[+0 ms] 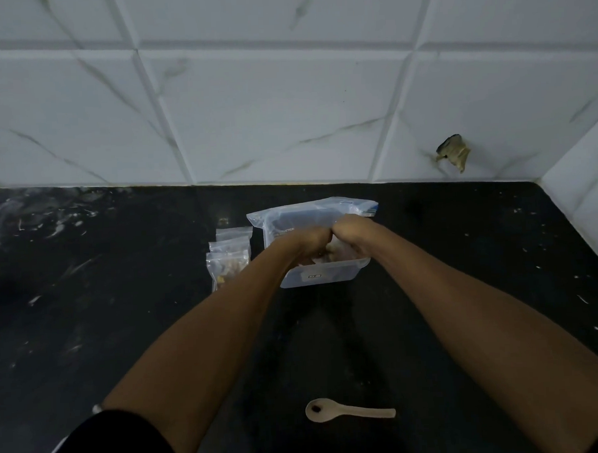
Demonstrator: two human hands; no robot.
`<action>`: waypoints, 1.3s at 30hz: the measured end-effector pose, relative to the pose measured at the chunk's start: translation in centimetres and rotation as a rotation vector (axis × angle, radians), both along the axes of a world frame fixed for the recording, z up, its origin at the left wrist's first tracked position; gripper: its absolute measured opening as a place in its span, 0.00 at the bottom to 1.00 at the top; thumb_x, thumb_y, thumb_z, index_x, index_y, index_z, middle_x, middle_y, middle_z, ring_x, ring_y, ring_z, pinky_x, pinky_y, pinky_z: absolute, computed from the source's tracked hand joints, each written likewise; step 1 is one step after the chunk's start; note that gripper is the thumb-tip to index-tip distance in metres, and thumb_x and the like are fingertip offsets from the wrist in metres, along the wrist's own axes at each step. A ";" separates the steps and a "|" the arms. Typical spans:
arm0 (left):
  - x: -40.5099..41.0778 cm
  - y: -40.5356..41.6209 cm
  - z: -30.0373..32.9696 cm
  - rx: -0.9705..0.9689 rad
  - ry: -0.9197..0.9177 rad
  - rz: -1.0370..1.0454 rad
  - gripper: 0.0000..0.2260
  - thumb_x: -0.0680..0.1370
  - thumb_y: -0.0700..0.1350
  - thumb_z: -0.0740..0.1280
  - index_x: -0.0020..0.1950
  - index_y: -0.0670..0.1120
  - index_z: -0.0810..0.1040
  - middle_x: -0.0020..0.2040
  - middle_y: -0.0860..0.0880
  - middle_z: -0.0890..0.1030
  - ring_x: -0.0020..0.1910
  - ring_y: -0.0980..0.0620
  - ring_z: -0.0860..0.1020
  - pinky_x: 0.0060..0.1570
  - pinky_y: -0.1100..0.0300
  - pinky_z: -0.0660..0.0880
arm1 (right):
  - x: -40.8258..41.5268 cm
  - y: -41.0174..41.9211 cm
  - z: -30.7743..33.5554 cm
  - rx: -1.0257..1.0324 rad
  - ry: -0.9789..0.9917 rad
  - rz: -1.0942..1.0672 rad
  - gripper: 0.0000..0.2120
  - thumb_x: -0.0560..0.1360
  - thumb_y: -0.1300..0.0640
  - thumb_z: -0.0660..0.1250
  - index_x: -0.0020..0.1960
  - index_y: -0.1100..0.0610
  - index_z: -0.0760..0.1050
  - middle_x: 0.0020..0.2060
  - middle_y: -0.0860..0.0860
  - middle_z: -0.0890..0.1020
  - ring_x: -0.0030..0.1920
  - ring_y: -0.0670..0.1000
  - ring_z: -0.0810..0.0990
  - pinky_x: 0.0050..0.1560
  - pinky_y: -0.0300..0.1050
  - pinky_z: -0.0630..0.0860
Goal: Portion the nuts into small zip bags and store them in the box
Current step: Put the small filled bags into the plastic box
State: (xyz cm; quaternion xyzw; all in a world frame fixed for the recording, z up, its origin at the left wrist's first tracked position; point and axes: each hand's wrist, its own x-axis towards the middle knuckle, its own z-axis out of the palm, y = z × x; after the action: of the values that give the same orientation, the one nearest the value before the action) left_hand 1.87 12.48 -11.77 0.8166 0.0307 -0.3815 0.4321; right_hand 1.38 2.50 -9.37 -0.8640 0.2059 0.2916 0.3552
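Left hand and right hand knuckle to knuckle over box, fingers curled, hold unclear, filled zip bags at 9 o'clock, spoon at 6 o'clock on counter.

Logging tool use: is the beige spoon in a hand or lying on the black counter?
Lying down: the beige spoon rests flat on the black counter, away from both hands at the clear plastic box.

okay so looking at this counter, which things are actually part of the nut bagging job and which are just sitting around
Part of the job:
- box, clear plastic
- large zip bag behind the box
- small zip bags, filled, left of the box
- left hand and right hand, together over the box
- spoon, near edge

Just lying about:
- brownish scrap on the wall tiles
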 end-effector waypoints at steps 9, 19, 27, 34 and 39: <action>-2.1 1.9 2.1 0.087 -0.353 -0.074 0.12 0.84 0.41 0.56 0.56 0.36 0.75 0.57 0.38 0.78 0.53 0.43 0.76 0.55 0.52 0.74 | -2.8 -0.4 2.1 -0.193 -0.462 -0.009 0.20 0.82 0.48 0.55 0.65 0.60 0.72 0.49 0.54 0.77 0.41 0.49 0.73 0.40 0.43 0.67; -8.2 15.3 0.6 -0.246 -0.501 0.662 0.12 0.81 0.39 0.58 0.55 0.44 0.81 0.53 0.45 0.82 0.52 0.50 0.81 0.53 0.54 0.80 | -8.8 9.9 -1.6 0.739 -0.170 -0.186 0.20 0.82 0.44 0.52 0.60 0.56 0.75 0.51 0.52 0.82 0.52 0.49 0.81 0.55 0.45 0.77; -10.9 15.8 -2.0 -0.304 -0.094 0.753 0.13 0.81 0.39 0.55 0.44 0.43 0.77 0.44 0.43 0.80 0.44 0.49 0.77 0.53 0.50 0.75 | -8.4 14.6 -5.9 0.459 -0.077 -0.125 0.26 0.81 0.39 0.48 0.71 0.52 0.68 0.65 0.54 0.75 0.64 0.53 0.73 0.64 0.50 0.67; -10.8 14.7 -1.2 -0.335 -0.043 0.785 0.12 0.80 0.38 0.55 0.43 0.44 0.76 0.43 0.45 0.79 0.45 0.50 0.76 0.49 0.56 0.70 | -7.1 15.2 -7.1 0.513 -0.048 -0.298 0.25 0.81 0.42 0.51 0.69 0.56 0.68 0.60 0.55 0.76 0.58 0.53 0.75 0.64 0.54 0.71; -10.8 14.7 -1.9 -0.315 -0.067 0.765 0.11 0.79 0.37 0.56 0.42 0.42 0.76 0.42 0.43 0.79 0.43 0.49 0.76 0.51 0.52 0.73 | -7.2 14.9 -7.4 0.642 0.042 -0.370 0.25 0.80 0.39 0.53 0.67 0.55 0.71 0.57 0.56 0.81 0.55 0.54 0.80 0.53 0.48 0.77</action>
State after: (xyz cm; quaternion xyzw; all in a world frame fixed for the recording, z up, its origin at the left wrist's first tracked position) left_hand -8.89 27.14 -13.69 0.6823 0.2589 -0.1666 0.6631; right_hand -5.83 17.44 -16.74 -0.6506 0.2640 0.2900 0.6503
